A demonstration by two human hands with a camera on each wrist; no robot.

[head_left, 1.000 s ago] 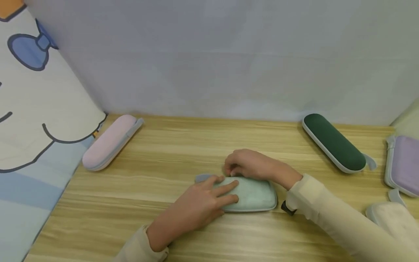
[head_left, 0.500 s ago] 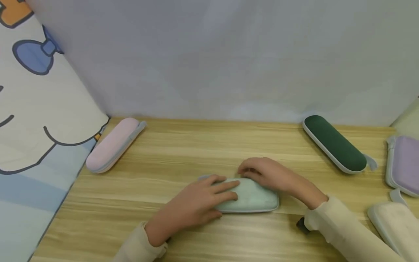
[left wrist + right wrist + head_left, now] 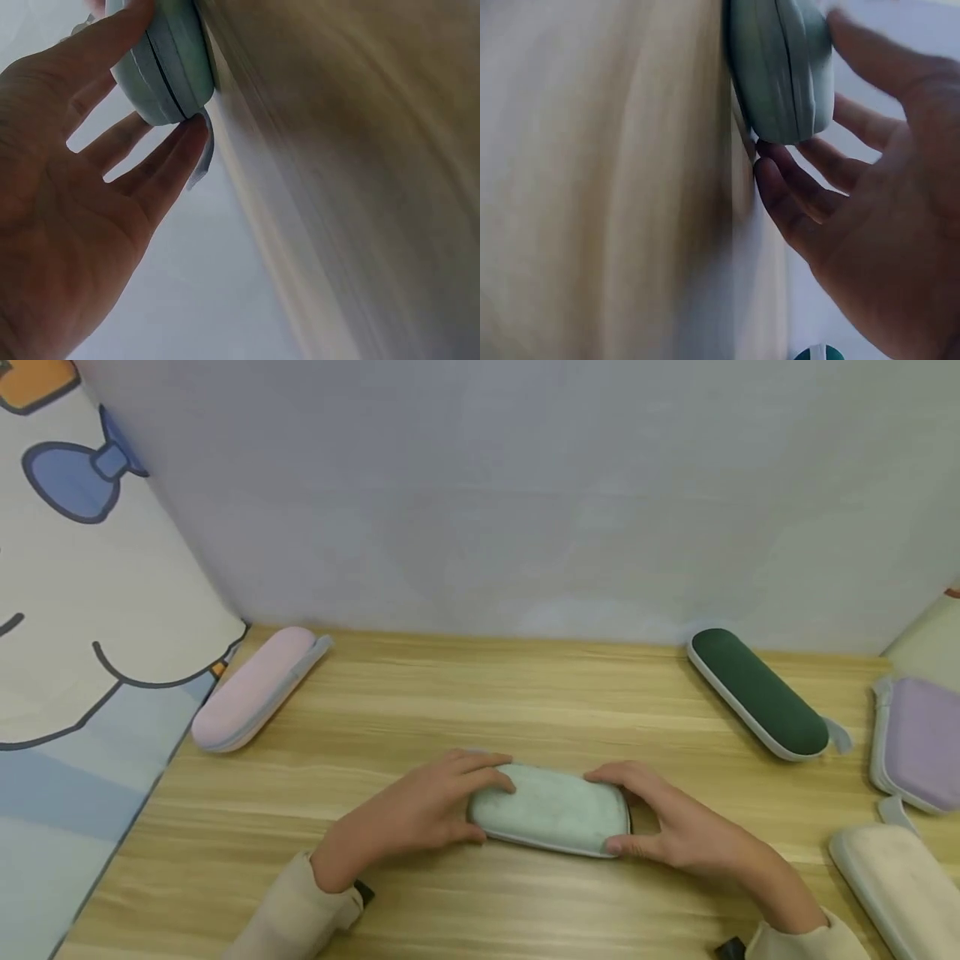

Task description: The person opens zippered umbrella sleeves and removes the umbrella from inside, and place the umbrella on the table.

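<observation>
A mint-green zippered case (image 3: 551, 810) with a hard, rounded shell lies on the wooden table in front of me. My left hand (image 3: 420, 806) grips its left end, thumb at the near side and fingers over the top and far side. Round the right end is my right hand (image 3: 675, 818), its thumb on the near corner and fingers at the far corner. In the left wrist view a grey strap (image 3: 202, 150) hangs by the left hand's fingertips. A dark seam runs around the case's end (image 3: 784, 75) in the right wrist view; the zip pull is not visible.
A pink case (image 3: 258, 689) lies at the back left of the wooden table (image 3: 480, 693). At the right are a dark green case (image 3: 757, 693), a purple case (image 3: 918, 743) and a cream case (image 3: 896, 885). A pale cloth wall (image 3: 480, 502) stands behind.
My right hand has moved from the case's far edge to its right end. The left hand has slid from the top to the left end. The case is turned slightly.
</observation>
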